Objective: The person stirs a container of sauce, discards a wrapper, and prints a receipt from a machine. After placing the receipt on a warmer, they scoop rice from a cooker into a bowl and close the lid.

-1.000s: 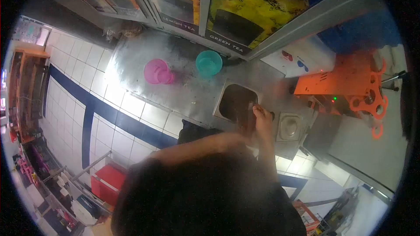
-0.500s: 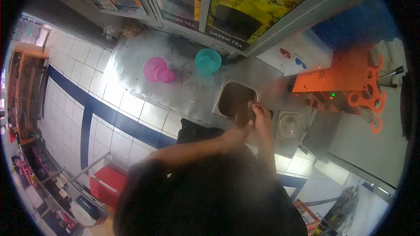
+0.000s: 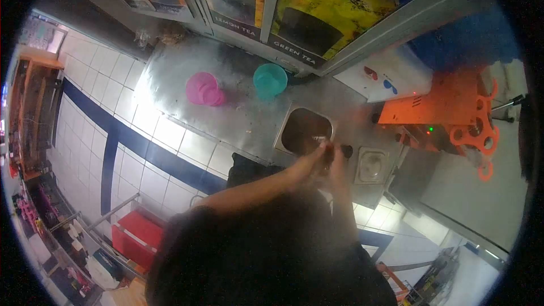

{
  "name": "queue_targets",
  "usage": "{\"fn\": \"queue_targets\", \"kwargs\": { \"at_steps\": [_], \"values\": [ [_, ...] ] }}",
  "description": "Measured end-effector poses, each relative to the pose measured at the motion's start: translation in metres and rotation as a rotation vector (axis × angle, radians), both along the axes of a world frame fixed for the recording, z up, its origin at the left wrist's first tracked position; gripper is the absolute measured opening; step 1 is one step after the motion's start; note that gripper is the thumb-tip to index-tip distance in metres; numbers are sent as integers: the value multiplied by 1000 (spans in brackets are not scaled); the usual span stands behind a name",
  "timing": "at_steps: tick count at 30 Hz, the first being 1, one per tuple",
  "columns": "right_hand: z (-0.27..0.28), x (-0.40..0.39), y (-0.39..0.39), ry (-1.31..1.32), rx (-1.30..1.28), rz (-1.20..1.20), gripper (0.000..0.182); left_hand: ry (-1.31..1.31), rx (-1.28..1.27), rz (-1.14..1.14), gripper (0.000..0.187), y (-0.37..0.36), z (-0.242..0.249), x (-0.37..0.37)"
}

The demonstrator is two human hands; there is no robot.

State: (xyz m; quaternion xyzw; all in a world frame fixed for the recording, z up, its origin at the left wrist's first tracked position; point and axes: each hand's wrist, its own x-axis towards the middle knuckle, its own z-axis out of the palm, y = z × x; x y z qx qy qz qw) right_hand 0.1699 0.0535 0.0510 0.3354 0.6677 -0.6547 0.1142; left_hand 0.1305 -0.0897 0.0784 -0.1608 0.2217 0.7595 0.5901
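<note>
My left hand [image 3: 310, 163] and my right hand [image 3: 338, 161] are close together over the near edge of a square metal basin [image 3: 297, 122] set in the counter. The fingers of both hands look curled around something dark between them; its kind is hidden by the hands and blur. A small pale, shiny patch shows just past the left fingertips, over the brown inside of the basin. Right of my right hand a small black round piece [image 3: 347, 151] sticks out. A small metal pan with a clear lid [image 3: 372, 165] sits further right.
A pink plastic jug [image 3: 203, 89] and a teal one [image 3: 270, 81] stand on the metal counter [image 3: 164, 79]. Tea-labelled panels [image 3: 309, 28] rise behind. An orange machine [image 3: 430, 99] and a white box [image 3: 391, 73] are at the right. A red box [image 3: 136, 238] is lower left.
Both hands have shifted slightly and turned, with the left fingertips moving up and right beside the right hand. The dark thing seen upright beside them is now mostly hidden.
</note>
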Motion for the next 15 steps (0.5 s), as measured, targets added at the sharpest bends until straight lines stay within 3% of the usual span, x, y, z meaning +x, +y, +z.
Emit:
{"fn": "queue_targets", "kwargs": {
  "at_steps": [2, 4, 5, 10, 11, 13, 15],
  "values": [
    [-10, 7, 1, 10, -38, 9, 50, -35, 62, 118, 60, 6, -10, -3],
    [-13, 10, 3, 60, 410, 312, 49, -61, 31, 106, 53, 10, -16, -2],
    [-20, 16, 5, 57, 408, 312, 49, -89, -2, 98, 47, 10, -19, -1],
    [-59, 42, 17, -14, -218, 84, 46, -86, -87, 74, 36, 8, -29, 7],
    [-56, 47, 19, -13, -219, 78, 46, -106, -66, 53, 33, 6, -31, 8],
    [-1, 39, 4, -14, -429, -213, 43, 1, -105, -14, 32, -5, -27, 4],
    [-1, 38, 9, -28, -514, -167, 42, 113, -148, -91, 31, -8, -13, 3]
  ]
}}
